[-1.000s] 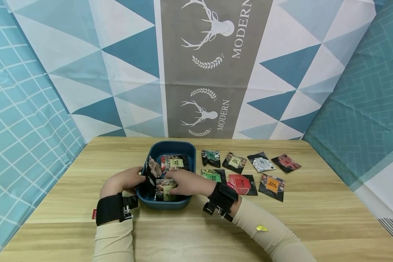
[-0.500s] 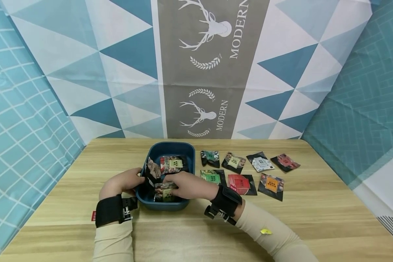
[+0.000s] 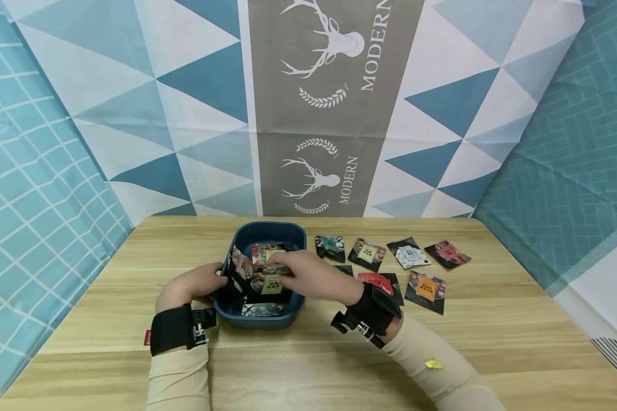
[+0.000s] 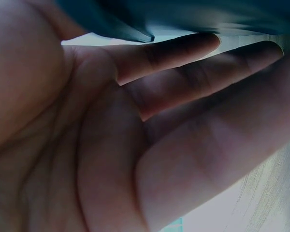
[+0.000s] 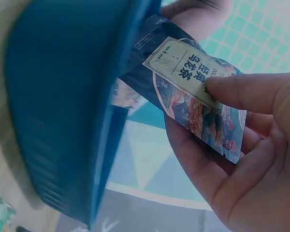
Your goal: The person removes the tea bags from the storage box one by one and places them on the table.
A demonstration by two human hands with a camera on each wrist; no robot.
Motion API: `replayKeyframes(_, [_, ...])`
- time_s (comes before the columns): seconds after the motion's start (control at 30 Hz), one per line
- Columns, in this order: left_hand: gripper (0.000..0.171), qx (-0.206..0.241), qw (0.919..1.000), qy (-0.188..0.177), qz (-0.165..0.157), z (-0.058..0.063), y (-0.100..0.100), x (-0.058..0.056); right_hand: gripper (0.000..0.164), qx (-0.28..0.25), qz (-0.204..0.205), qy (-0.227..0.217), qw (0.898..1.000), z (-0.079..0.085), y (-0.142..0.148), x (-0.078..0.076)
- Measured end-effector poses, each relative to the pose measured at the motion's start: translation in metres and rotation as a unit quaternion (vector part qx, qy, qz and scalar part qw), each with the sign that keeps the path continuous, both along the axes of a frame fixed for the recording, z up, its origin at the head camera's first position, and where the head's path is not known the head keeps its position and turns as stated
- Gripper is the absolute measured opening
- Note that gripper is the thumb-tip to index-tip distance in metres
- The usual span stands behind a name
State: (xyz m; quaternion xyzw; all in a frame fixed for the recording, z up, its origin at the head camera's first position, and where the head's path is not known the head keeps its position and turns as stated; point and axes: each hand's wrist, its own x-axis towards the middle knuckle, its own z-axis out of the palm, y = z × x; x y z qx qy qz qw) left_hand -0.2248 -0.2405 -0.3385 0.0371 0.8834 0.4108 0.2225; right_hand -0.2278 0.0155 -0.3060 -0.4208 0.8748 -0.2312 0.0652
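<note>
My right hand (image 3: 319,277) pinches a black tea sachet (image 3: 271,285) with a pale yellow label above the blue plastic basin (image 3: 257,323). In the right wrist view the thumb presses on the front of the sachet (image 5: 183,82) and the fingers lie behind it. My left hand (image 3: 192,283) holds the basin's left rim; in the left wrist view its fingers extend along the basin's outer side (image 4: 198,17). Inside the basin, one sachet (image 3: 241,264) leans at the left wall, another (image 3: 262,249) lies at the back, and a silvery green one (image 3: 262,309) lies in front.
Several sachets lie in two rows to the basin's right, among them a green one (image 3: 330,244), a white one (image 3: 409,253), a red one (image 3: 377,279) and an orange one (image 3: 425,290). A patterned cloth (image 3: 308,114) hangs behind the wooden table (image 3: 288,371).
My right hand has lifted the yellow-labelled sachet up and to the right, uncovering the silvery green sachet below. The left hand stays at the rim.
</note>
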Motion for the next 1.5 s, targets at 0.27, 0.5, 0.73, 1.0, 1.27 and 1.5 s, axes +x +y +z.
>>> replayKeyframes(0.27, [0.043, -0.001, 1.0, -0.002, 0.0, 0.001, 0.0, 0.001, 0.038, -0.025, -0.009, -0.033, 0.999, 0.014, 0.026, 0.007])
replayKeyframes(0.5, [0.045, -0.004, 1.0, -0.004, 0.001, 0.003, 0.0, 0.002, 0.038, -0.036, -0.019, -0.028, 0.999, 0.02, 0.054, 0.013])
replayKeyframes(0.73, [0.046, -0.004, 1.0, -0.005, 0.001, 0.002, 0.0, 0.0, 0.039, -0.043, -0.05, -0.049, 0.997, 0.012, 0.086, 0.009])
replayKeyframes(1.0, [0.044, -0.005, 1.0, -0.004, 0.0, 0.001, 0.0, -0.001, 0.042, -0.044, -0.111, -0.081, 0.989, 0.002, 0.118, 0.007])
replayKeyframes(1.27, [0.049, 0.0, 1.0, -0.008, 0.0, 0.001, 0.001, -0.002, 0.042, -0.018, -0.157, -0.062, 0.985, 0.005, 0.153, 0.003])
replayKeyframes(1.5, [0.042, 0.0, 1.0, 0.0, 0.002, -0.002, 0.001, 0.0, 0.039, -0.027, -0.195, -0.047, 0.979, 0.003, 0.191, 0.003])
